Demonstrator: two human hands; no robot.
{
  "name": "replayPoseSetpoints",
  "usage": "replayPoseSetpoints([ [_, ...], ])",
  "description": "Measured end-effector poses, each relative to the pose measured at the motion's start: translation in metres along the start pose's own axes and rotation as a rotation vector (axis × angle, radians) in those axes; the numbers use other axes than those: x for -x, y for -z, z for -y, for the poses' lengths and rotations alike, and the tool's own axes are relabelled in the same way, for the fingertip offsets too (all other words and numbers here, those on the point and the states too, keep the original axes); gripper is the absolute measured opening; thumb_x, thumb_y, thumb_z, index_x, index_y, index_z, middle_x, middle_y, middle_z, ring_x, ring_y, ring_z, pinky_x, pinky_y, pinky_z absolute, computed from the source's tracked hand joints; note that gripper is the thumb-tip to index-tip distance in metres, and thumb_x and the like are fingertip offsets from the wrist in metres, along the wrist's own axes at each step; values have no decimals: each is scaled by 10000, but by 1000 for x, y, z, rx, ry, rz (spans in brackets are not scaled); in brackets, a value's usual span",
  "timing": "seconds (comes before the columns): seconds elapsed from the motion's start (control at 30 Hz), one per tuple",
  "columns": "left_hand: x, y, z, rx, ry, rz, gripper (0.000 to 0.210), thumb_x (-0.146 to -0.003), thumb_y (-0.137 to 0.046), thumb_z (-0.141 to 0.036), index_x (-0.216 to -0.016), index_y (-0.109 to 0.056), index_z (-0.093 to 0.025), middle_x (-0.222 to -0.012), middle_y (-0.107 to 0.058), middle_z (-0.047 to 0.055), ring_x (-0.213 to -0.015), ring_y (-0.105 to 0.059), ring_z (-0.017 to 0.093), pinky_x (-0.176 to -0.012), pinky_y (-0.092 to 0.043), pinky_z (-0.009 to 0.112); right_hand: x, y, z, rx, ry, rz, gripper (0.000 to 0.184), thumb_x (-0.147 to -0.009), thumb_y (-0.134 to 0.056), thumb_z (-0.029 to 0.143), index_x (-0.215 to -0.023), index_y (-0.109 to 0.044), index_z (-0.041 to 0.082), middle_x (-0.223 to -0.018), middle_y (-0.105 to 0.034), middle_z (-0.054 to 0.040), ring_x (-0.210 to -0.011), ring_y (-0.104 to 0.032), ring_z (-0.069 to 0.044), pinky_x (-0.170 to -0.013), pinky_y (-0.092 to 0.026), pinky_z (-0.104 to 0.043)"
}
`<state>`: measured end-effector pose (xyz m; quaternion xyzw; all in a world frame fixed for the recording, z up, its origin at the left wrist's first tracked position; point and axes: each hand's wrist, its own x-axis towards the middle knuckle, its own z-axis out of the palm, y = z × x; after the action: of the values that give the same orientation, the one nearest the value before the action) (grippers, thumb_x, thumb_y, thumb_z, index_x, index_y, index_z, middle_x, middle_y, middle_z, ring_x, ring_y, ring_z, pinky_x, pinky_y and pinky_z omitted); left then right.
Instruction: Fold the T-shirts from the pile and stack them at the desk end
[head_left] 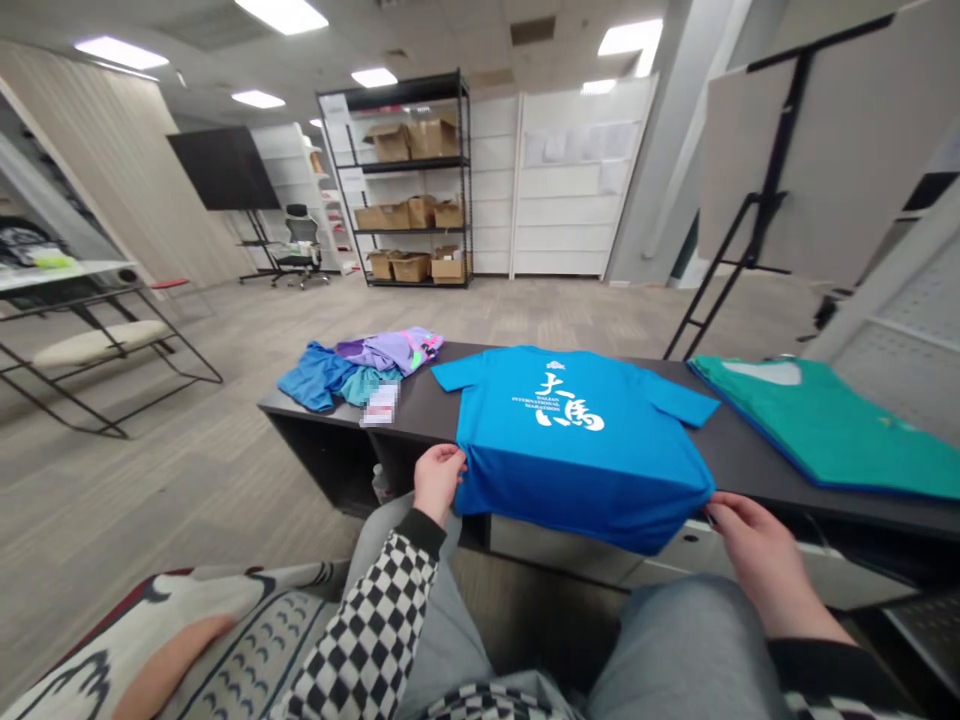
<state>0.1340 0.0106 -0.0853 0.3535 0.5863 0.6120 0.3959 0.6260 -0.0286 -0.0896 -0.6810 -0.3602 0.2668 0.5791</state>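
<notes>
A blue T-shirt [600, 430] with white lettering lies spread over a low dark cabinet [405, 420], its collar at the far side. The lower part of the shirt drapes over the cabinet's near edge. My left hand [440, 478] pinches the shirt's left side close to that edge. At the right side, my right hand [750, 530] grips the fabric between thumb and fingers. The cloth between my hands is drawn fairly smooth, with the hem hanging in front of the drawers.
Crumpled purple and blue clothes [367, 360] lie on the cabinet's left end, beside a small white paper [381, 405]. Folded green garments [832, 415] rest on the right. A black stand [765, 210] rises behind them. Shelving with cardboard boxes [409, 212] stands farther back.
</notes>
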Motion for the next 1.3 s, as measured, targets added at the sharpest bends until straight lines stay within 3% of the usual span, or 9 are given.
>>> replayPoseSetpoints([
  [0.3,-2,2,11,-52,13,-19,328,-660,-943,-402,-849,-835,-155,-721,-779,88,-609,-695,188,-577,-498,276,10,0,14,44,7,0,404,-552,-800,543,-813,-797,234,-776,-779,-74,-799,-656,-298,-795,-478,-450],
  [0.57,6,-4,11,8,15,107,352,-661,-955,-454,-809,-848,-153,-780,-795,84,-681,-671,175,-613,-498,260,8,1,12,45,21,3,404,-554,-795,527,-827,-788,230,-788,-773,-82,-790,-670,-301,-761,-514,-433],
  [0.7,10,-6,12,28,44,160,422,-667,-948,-540,-745,-791,-156,-650,-691,31,-591,-574,140,-558,-441,248,7,2,9,27,20,15,406,-576,-806,525,-854,-796,230,-813,-787,-68,-828,-683,-299,-803,-519,-432],
  [0.93,8,-10,14,4,51,151,410,-692,-895,-536,-674,-671,-192,-554,-516,-46,-504,-416,95,-511,-327,241,9,1,12,33,22,5,404,-576,-807,521,-841,-802,217,-806,-790,-76,-812,-680,-294,-806,-518,-436],
  [1.07,5,2,17,-46,1,118,348,-741,-867,-502,-705,-726,-185,-581,-582,-21,-541,-480,122,-538,-354,254,9,2,12,46,17,15,423,-589,-789,532,-867,-797,214,-823,-784,-72,-819,-680,-285,-790,-522,-413],
  [1.3,-7,34,23,-137,-116,72,287,-804,-830,-460,-874,-817,-182,-847,-789,78,-763,-679,214,-738,-510,322,4,2,0,42,1,-7,409,-664,-790,580,-883,-802,235,-878,-810,-94,-845,-714,-308,-747,-559,-416],
])
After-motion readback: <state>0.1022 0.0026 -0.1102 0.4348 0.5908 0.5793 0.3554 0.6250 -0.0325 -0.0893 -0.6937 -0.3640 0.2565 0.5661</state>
